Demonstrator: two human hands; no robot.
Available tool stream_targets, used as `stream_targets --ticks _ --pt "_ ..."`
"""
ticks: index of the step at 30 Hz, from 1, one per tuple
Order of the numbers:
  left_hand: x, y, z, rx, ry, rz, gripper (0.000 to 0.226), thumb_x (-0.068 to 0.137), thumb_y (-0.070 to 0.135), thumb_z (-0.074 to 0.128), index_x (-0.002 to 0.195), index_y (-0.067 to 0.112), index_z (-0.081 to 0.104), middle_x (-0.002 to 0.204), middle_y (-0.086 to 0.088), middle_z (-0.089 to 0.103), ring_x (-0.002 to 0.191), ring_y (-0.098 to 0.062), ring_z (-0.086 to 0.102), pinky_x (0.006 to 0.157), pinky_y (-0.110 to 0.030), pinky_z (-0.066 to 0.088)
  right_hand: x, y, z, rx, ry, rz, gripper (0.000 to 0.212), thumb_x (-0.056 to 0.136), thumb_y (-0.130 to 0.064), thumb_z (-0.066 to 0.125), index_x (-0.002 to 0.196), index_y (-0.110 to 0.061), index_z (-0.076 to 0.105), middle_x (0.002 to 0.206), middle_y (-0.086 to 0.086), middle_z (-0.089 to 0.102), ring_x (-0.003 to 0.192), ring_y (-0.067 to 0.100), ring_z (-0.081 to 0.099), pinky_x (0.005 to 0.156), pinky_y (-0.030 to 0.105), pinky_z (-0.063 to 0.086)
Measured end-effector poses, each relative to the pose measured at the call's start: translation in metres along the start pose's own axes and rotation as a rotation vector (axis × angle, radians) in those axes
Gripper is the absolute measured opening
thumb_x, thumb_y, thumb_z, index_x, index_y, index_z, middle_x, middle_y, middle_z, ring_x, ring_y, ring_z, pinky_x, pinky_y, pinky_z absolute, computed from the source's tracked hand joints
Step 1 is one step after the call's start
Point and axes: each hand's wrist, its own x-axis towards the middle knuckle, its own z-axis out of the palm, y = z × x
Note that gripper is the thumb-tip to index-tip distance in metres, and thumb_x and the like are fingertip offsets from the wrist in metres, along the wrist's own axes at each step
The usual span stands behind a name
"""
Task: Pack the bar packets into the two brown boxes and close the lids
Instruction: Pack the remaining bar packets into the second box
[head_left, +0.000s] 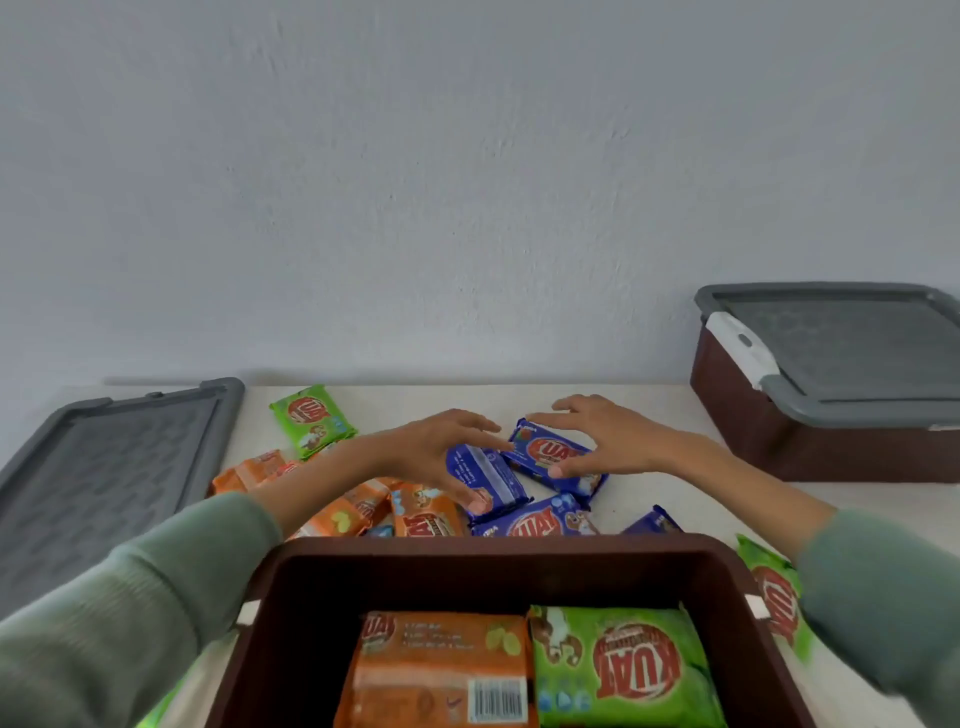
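Observation:
An open brown box (498, 564) stands at the near edge; an orange packet (441, 670) and a green packet (623, 670) lie inside it. Beyond it, blue, orange and green bar packets are scattered on the table. My left hand (441, 452) has its fingers and thumb around a blue packet (488, 480) that shows its back. My right hand (608, 436) spans another blue packet (556, 460), thumb at its near edge and fingers over its far edge. A second brown box (769, 436) stands at the far right under a grey lid (852, 358).
A loose grey lid (104, 478) lies flat at the left. A green packet (311, 421) sits at the back near the wall, another green packet (774, 592) right of the open box. Orange packets (363, 509) pile up under my left forearm.

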Motion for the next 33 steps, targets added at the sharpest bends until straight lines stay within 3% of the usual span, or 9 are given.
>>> stream_targets --ticks 3,6,10,14,18,21,24,28,33 --pt "0.005 -0.012 0.012 -0.035 -0.072 -0.039 0.08 0.076 0.043 0.071 0.14 0.047 0.022 0.156 0.009 0.006 0.144 -0.016 0.003 0.115 -0.043 0.014 0.011 0.01 0.022 0.003 -0.075 -0.011 0.076 0.084 -0.057 0.051 0.145 -0.041 0.01 0.158 -0.001 0.004 0.144 0.022 0.005 0.116 0.04 0.015" --pt "0.006 -0.018 0.019 -0.08 -0.043 -0.02 0.077 0.076 0.046 0.068 0.134 0.055 0.018 0.156 0.011 0.003 0.144 -0.015 0.003 0.114 -0.039 0.018 0.017 0.011 0.039 -0.015 -0.081 -0.033 0.075 0.089 -0.056 0.044 0.146 -0.039 -0.001 0.158 -0.003 -0.002 0.145 0.021 0.002 0.116 0.036 0.013" --pt "0.009 -0.02 0.024 0.01 0.034 -0.043 0.078 0.077 0.054 0.062 0.14 0.05 0.017 0.156 0.009 0.005 0.143 -0.015 0.005 0.115 -0.038 0.016 0.022 0.011 0.041 -0.037 -0.01 -0.007 0.069 0.094 -0.05 0.039 0.146 -0.037 -0.003 0.158 -0.001 -0.002 0.145 0.019 0.004 0.115 0.033 0.016" --pt "0.024 -0.015 0.033 0.213 0.246 -0.196 0.081 0.079 0.066 0.049 0.146 0.038 0.014 0.155 0.0 0.014 0.142 -0.021 0.012 0.115 -0.039 0.013 0.03 0.01 0.035 -0.04 0.059 0.074 0.064 0.097 -0.04 0.037 0.147 -0.033 -0.003 0.158 0.004 -0.001 0.145 0.023 0.005 0.112 0.035 0.022" --pt "0.031 -0.026 0.029 0.252 0.196 -0.173 0.092 0.075 0.07 0.051 0.148 0.032 0.01 0.156 0.0 0.013 0.144 -0.021 0.006 0.115 -0.047 0.006 0.034 0.011 0.031 -0.009 0.097 0.134 0.066 0.095 -0.04 0.043 0.148 -0.029 0.006 0.155 0.008 0.014 0.14 0.027 0.016 0.106 0.038 0.031" --pt "0.028 -0.035 0.021 0.159 0.229 -0.045 0.075 0.082 0.052 0.058 0.145 0.031 0.023 0.149 -0.001 0.029 0.137 -0.017 0.024 0.11 -0.03 0.022 0.037 0.01 0.032 0.019 0.166 0.156 0.065 0.091 -0.04 0.051 0.147 -0.029 0.021 0.142 0.011 0.034 0.128 0.027 0.031 0.096 0.036 0.038" --pt "0.027 -0.035 0.018 0.254 0.235 -0.024 0.069 0.083 0.054 0.055 0.143 0.034 0.027 0.14 -0.002 0.038 0.126 -0.016 0.034 0.1 -0.026 0.031 0.038 0.007 0.031 0.037 0.199 0.163 0.063 0.089 -0.037 0.057 0.144 -0.028 0.03 0.132 0.012 0.044 0.121 0.028 0.038 0.091 0.034 0.04" --pt "0.017 -0.037 0.01 0.279 0.283 -0.047 0.069 0.081 0.056 0.056 0.141 0.035 0.031 0.132 -0.002 0.044 0.116 -0.016 0.039 0.091 -0.023 0.033 0.029 0.005 0.02 0.072 0.257 0.165 0.068 0.082 -0.032 0.066 0.142 -0.03 0.035 0.126 0.012 0.048 0.115 0.026 0.044 0.085 0.031 0.041" --pt "-0.006 -0.023 -0.016 0.283 0.478 -0.02 0.069 0.076 0.055 0.063 0.136 0.029 0.043 0.123 -0.007 0.052 0.108 -0.021 0.044 0.083 -0.026 0.034 0.011 -0.01 -0.014 0.094 0.373 0.1 0.075 0.075 -0.03 0.073 0.141 -0.031 0.037 0.121 0.013 0.051 0.107 0.025 0.05 0.077 0.026 0.039"
